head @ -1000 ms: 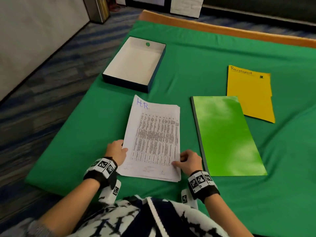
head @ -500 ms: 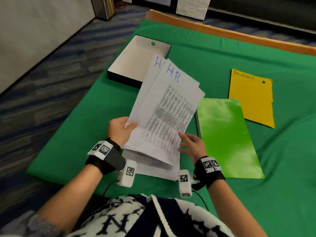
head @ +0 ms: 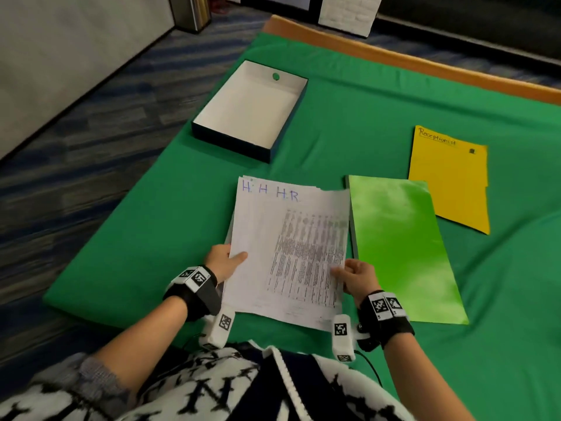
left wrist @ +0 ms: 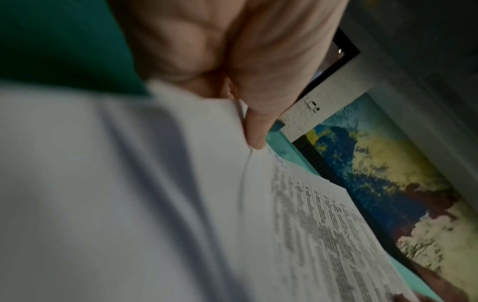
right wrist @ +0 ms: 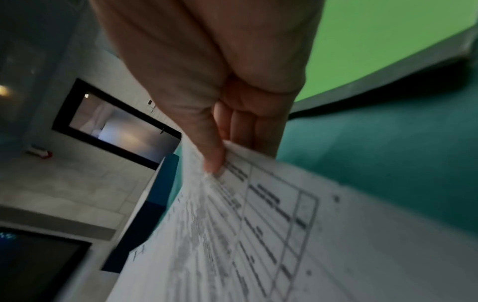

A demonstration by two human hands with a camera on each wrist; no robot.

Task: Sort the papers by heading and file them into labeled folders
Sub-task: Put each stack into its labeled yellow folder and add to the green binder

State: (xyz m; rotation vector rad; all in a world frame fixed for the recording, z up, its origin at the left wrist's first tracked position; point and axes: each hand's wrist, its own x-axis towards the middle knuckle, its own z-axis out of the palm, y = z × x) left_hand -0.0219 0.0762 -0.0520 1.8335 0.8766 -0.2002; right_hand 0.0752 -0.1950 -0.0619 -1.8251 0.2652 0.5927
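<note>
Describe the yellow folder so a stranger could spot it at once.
Start at the green cloth covering the table. On its right side, past the glossy lime-green folder, lies the yellow folder. It is the only yellow item, and the only folder with a visible label, handwritten "Receptionist" along its top edge.

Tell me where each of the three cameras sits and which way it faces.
Head: worn on the head, looking forward and down at the white H.R. papers, lime green folder, yellow Receptionist folder; both forearms show.
Left wrist: along the left hand, thumb on the papers.
Right wrist: along the right hand, which pinches the papers' edge beside the green folder.
Shared: all three show the papers.
</note>
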